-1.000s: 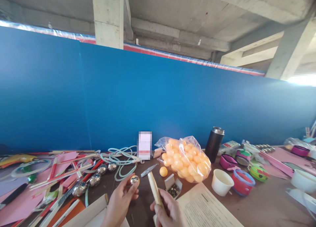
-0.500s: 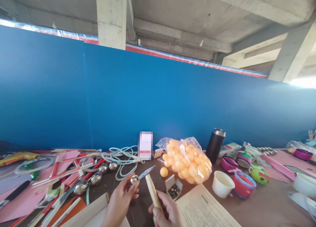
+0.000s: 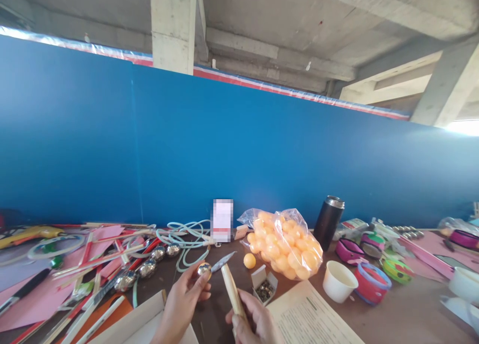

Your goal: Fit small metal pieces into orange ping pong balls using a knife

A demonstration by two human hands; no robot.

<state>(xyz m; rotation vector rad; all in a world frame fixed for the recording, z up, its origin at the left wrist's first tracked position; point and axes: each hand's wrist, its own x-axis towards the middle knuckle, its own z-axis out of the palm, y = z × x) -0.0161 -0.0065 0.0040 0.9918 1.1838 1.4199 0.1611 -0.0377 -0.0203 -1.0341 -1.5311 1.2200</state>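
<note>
My left hand (image 3: 185,296) pinches a small shiny metal ball (image 3: 204,269) between thumb and fingers; it looks like a jingle bell. My right hand (image 3: 254,319) is wrapped round a pale wooden stick (image 3: 232,289), which points up and slightly left. The stick's upper end is apart from the ball. Between and just beyond the two hands is a pointed grey-blue thing (image 3: 223,261) whose kind I cannot make out. A small open box (image 3: 266,283) of tiny metal pieces stands right of the stick. One loose orange ball (image 3: 249,260) lies behind it.
A clear bag of orange balls (image 3: 286,244), a black flask (image 3: 328,223), a paper cup (image 3: 340,281) and wristbands (image 3: 372,280) stand right. A printed sheet (image 3: 312,316) lies in front. Left are silver balls (image 3: 147,268), sticks, pink paper (image 3: 48,301) and a pale cord (image 3: 185,229).
The view has shifted slightly. The ball in my left hand has turned a little and shows more of its shiny side. Both hands keep their hold.
</note>
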